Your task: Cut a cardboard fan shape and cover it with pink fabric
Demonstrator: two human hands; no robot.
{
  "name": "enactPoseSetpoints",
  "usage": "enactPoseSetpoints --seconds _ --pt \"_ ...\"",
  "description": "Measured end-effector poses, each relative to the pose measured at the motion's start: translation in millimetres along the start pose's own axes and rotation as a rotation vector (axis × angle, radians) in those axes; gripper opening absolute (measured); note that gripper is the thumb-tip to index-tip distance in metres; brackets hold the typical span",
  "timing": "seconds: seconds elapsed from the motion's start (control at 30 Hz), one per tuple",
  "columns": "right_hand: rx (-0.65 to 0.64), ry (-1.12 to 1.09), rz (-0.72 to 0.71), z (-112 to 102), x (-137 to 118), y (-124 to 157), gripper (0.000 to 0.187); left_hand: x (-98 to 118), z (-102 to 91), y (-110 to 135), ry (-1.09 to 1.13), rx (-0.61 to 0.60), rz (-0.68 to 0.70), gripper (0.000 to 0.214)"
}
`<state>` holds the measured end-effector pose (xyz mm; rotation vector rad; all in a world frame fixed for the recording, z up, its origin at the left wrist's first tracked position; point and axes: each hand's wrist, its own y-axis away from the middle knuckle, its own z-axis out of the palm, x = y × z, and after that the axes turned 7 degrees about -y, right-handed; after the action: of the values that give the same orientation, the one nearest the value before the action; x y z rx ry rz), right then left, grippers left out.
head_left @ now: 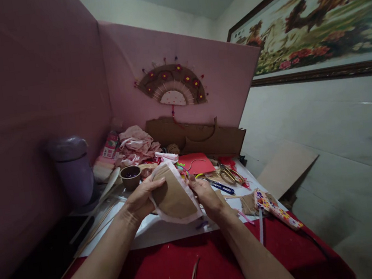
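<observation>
Both my hands hold a fan-shaped piece of brown cardboard (172, 195) edged with pale pink ribbon, raised a little above the white work sheet (156, 231). My left hand (142, 197) grips its left edge, fingers curled over the ribbon border. My right hand (206, 196) pinches its right edge. The piece's lower curved rim points toward me.
Scissors (231, 175), a blue-handled tool (224, 188), a red sheet (197, 163), a small brown bowl (130, 177), pink fabric (137, 145) and a floral strip (276, 210) crowd the table. A purple jar (72, 169) stands left. A red cloth (188, 266) covers the near edge.
</observation>
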<state>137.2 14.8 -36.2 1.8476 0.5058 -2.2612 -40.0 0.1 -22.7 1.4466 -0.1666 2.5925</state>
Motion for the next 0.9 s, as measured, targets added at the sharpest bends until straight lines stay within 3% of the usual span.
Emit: enactPoseSetpoints --seconds 0.23,0.47,0.63,0.73,0.9 --pt "-0.089 -0.001 0.148 -3.2 1.1 0.8 0.063 5.8 -11.0 -4.9 0.011 0.075 0.011 0.06" --pt "-0.14 0.036 0.086 -7.0 3.2 -0.1 0.045 4.2 -13.9 -7.8 0.011 0.059 0.02 0.053" --pt "-0.139 0.012 0.073 -8.9 5.0 -0.2 0.034 7.0 -8.7 -6.8 0.094 0.184 -0.059 0.029" --pt "-0.139 0.016 0.081 -9.9 5.3 -0.3 0.03 11.1 -2.7 -3.9 0.121 0.212 -0.14 0.034" --pt "-0.159 0.015 0.111 -10.5 2.7 1.0 0.028 11.9 -1.7 -2.9 0.14 0.161 -0.143 0.04"
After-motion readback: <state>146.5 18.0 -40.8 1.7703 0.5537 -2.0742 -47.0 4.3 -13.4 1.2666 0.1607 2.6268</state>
